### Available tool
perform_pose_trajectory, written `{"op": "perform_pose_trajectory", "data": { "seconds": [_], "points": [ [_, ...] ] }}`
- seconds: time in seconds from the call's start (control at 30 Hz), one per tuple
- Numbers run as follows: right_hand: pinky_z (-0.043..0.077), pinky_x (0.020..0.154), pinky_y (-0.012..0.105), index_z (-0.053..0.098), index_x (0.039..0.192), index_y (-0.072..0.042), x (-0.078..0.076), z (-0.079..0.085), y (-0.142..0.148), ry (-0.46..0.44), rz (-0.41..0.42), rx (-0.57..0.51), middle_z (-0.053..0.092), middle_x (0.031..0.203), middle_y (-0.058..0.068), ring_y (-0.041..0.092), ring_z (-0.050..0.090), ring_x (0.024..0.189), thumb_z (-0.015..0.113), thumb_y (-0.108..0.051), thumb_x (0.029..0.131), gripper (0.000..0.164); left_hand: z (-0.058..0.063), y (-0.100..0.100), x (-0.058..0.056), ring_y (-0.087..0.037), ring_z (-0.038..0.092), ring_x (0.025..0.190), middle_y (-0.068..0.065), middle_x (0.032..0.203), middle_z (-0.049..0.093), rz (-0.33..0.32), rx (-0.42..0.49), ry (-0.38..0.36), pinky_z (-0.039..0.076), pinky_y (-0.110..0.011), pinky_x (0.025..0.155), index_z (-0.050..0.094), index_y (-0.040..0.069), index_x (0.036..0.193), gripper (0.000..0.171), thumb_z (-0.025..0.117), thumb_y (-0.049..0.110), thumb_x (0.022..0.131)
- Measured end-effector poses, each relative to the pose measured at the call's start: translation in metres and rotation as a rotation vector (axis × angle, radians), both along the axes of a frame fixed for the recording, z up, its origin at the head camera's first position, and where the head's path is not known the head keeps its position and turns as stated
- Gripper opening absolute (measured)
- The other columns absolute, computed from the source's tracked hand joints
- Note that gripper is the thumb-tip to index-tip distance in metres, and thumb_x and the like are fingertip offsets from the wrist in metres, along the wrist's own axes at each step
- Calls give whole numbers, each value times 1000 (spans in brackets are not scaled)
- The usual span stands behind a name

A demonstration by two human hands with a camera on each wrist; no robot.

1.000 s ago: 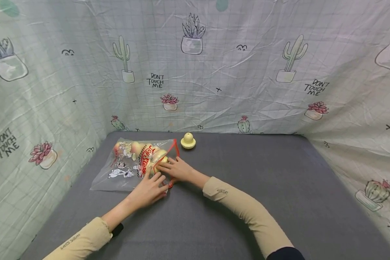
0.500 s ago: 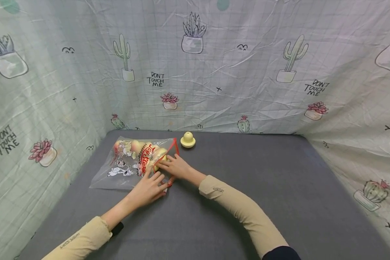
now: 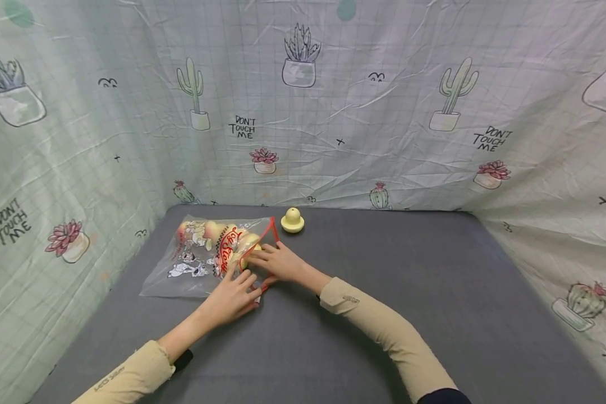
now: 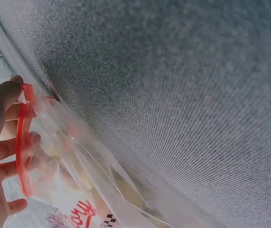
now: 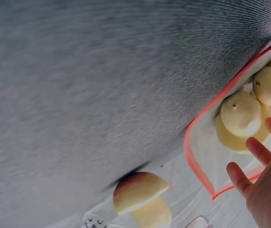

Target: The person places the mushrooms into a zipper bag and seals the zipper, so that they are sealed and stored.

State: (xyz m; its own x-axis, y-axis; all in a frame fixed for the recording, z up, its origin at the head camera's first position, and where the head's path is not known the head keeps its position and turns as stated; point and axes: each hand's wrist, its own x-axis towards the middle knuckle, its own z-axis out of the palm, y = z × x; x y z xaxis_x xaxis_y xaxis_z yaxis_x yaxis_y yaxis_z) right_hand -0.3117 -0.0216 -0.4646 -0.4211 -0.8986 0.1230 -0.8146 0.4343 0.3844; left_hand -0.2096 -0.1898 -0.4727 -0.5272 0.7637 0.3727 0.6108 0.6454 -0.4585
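Note:
A clear plastic zip bag (image 3: 171, 280) with red lettering lies on its side on the grey surface, its mouth facing right. Through the film I see several yellow-and-red toy mushrooms (image 3: 213, 230). My left hand (image 3: 227, 297) pinches the near corner of the red-edged mouth; its thumb (image 4: 9, 92) sits on that rim. At the opening, my right hand (image 3: 284, 262) reaches in with straight, spread fingers, close to a pale yellow mushroom (image 5: 240, 114) inside. Some of its fingertips are hidden by the bag. Another toy mushroom (image 3: 292, 220) stands cap down just beyond the mouth.
Dark grey cloth (image 3: 384, 269) covers the table. A hanging fabric printed with cacti (image 3: 333, 112) walls in the back and both sides. Near the left cuff, a black object (image 3: 183, 360) shows at the wrist.
My right hand and sleeve shift very slightly right. The left hand, the bag and the lone mushroom hold their places, while the head view bobs a little.

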Motion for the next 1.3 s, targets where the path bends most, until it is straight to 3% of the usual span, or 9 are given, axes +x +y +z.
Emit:
{"op": "perform_pose_trajectory", "data": {
  "seconds": [0.33, 0.73, 0.97, 1.3],
  "points": [
    [38, 82, 34, 38, 135, -25, -6, 5, 24, 41, -4, -87, 41, 137, -3, 15, 42, 115, 54, -61, 74, 73, -2, 1, -3, -26, 51, 93, -5, 92, 56, -36, 37, 31, 32, -57, 92, 63, 20, 83, 25, 68, 42, 71],
    [39, 84, 37, 49, 127, -22, -19, 7, 45, 16, -28, -210, 46, 131, -1, 18, 44, 114, 61, -42, 80, 52, -1, 2, -3, -23, 51, 94, -3, 91, 55, -31, 33, 44, 32, -57, 92, 63, 23, 83, 25, 68, 44, 71],
    [39, 79, 39, 54, 121, -19, -28, 4, 56, 19, -54, -276, 48, 128, 4, 21, 45, 114, 64, -31, 80, 44, -2, 1, -3, -26, 51, 94, -4, 90, 55, -33, 37, 48, 33, -58, 90, 63, 22, 83, 26, 68, 44, 70],
    [39, 80, 38, 55, 120, -18, -43, 6, 70, 121, -121, -388, 49, 127, 7, 23, 46, 108, 65, -29, 79, 43, -2, 2, -1, -27, 51, 94, -6, 91, 55, -38, 54, 31, 32, -58, 90, 64, 21, 84, 25, 68, 42, 71]
  ]
}}
